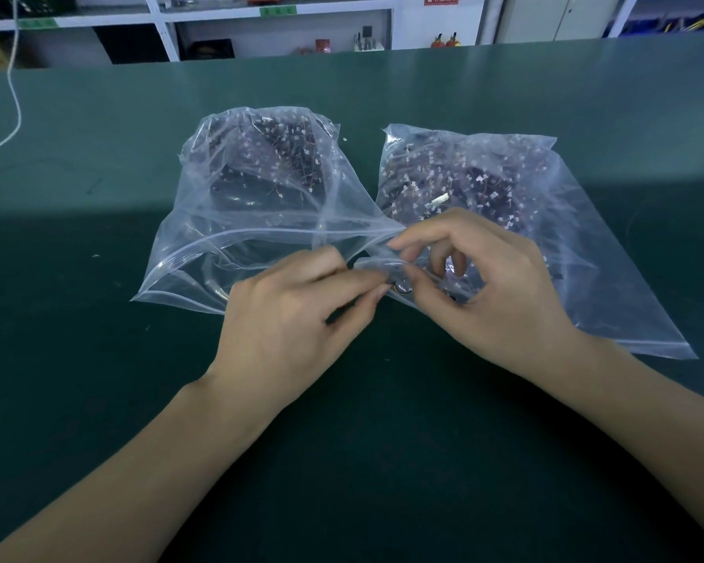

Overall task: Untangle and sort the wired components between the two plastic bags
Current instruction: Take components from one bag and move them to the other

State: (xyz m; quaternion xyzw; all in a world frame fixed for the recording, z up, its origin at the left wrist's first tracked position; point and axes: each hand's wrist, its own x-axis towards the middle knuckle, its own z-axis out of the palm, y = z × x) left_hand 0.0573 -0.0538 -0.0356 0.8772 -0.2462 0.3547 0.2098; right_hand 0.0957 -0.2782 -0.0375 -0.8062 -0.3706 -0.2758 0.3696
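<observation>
Two clear zip bags lie side by side on the green table, each holding a dark heap of small wired components with white connectors. The left bag (204, 253) gapes open toward me; the right bag (610, 286) lies flatter. Between the bags' near corners sits a small round dark component with orange-red wire (400, 287). My left hand (293, 314) pinches it from the left with thumb and forefinger. My right hand (492, 286) pinches it from the right, its other fingers curled above the right bag's mouth. The component is mostly hidden by my fingertips.
The green table (98, 359) stretches wide on all sides of the bags. A white cable (15, 103) hangs down at the far left and trails onto the table. White shelving (277, 18) with boxes and small items stands behind the table's far edge.
</observation>
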